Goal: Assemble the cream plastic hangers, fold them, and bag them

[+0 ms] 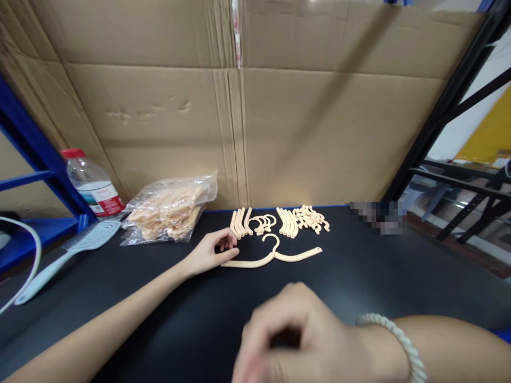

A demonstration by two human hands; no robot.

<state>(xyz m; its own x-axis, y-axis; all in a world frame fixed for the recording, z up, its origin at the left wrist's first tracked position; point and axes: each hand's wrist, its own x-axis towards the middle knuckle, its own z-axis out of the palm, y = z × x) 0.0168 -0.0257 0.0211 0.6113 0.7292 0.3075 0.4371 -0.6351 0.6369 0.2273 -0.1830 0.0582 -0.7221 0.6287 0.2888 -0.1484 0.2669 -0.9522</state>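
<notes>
My left hand (209, 252) reaches across the black table (359, 276), its fingers curled over the left end of an assembled cream plastic hanger (271, 256) that lies flat. Just behind the hanger are rows of loose cream parts: curved arms (239, 222), hooks (264, 222), more arms (288, 221) and small pieces (313, 217). My right hand (287, 335) hovers close to the camera at the bottom, blurred, fingers curled inward; whether it holds anything is hidden. A beaded bracelet (399, 340) is on that wrist.
A clear plastic bag (170, 210) of more cream parts lies at the back left. Beside it stand a water bottle (93, 186) with a red cap and a pale blue hairbrush (64, 258). A cardboard wall (255, 122) closes the back. Blue shelving (35, 159) is at the left.
</notes>
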